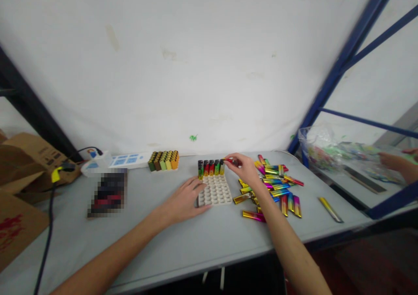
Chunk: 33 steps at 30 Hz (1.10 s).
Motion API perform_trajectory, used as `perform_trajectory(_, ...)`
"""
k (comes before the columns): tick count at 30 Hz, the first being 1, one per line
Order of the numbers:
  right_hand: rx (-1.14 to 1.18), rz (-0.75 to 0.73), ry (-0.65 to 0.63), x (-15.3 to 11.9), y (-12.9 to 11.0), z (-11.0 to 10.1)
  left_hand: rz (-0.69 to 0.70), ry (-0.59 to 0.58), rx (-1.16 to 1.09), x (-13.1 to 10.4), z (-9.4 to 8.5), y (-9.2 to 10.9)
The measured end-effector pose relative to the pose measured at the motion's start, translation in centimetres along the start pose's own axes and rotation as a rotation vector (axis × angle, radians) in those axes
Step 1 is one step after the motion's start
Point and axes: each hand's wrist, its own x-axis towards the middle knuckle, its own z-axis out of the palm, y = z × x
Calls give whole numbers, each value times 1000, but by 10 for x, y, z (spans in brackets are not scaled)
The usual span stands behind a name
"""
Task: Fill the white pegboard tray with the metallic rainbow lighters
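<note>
A white tray (215,190) with rows of round holes lies on the table in front of me. Along its far edge stands a row of lighters (211,167) with black tops and red, green and yellow bodies, one more standing before the left end. My left hand (186,200) holds the tray's left side, its thumb by the near corner and its fingers reaching over the edge. Pinched in my right hand (243,166) is a red lighter (230,161), tilted beside the row's right end. Shiny lighters (277,186) in many colours lie heaped under and beside my right forearm.
Back left, a block of gold-topped lighters (163,161) stands near a white power strip (129,160). A blurred dark object (107,194) and cardboard boxes (22,225) are further left. One lighter (330,209) lies apart at right. Beyond a blue frame (326,90), another person's hand (396,164) shows.
</note>
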Motion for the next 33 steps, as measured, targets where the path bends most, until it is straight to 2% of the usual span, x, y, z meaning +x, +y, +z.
perform_trajectory(7,-94,-72,-16,0,-1,-1,-7,-9,-24,1,0,0)
perform_trajectory(11,-91,-103,-73,-1,2,5,6,3,-31,1,1,-2)
perform_trajectory(18,51,-14,-172,-8,-8,22,8,-19,-8,2,2,-2)
perform_trajectory(23,83,-17,-173,-11,-16,35,2,-21,-27,3,-1,0)
perform_trajectory(28,193,97,-244,-12,-13,43,1,-34,-20,3,0,-1)
perform_trajectory(33,173,95,-291,-12,-8,48,-9,-36,-28,2,0,0)
